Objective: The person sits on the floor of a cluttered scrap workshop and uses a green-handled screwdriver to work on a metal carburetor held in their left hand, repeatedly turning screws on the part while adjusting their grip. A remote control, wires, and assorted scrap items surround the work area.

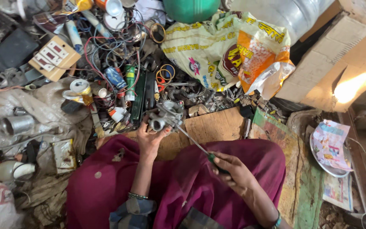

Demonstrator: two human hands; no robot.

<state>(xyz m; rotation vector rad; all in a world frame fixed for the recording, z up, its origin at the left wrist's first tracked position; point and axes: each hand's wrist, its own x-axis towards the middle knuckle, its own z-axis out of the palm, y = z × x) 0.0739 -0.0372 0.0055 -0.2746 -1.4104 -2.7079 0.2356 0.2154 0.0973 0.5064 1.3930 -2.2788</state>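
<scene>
Grey metal carburettor (164, 115) is sitting gripped in the left hand (150, 138) above the maroon lap (178, 178); the right hand (234, 171) is clutching a green-handled screwdriver (200, 149), its tip touching the carburettor. Tangled wires (115, 51), a cardboard sheet (214, 125) and a yellow printed sack (217, 46) are crowding behind.

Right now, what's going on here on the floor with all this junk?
A person sits among scattered parts. The left hand holds up a small grey metal carburetor-like part. The right hand grips a green-handled screwdriver, its tip set against that part. A piece of cardboard lies beneath, with tangled wires and a printed plastic bag beyond.
</scene>
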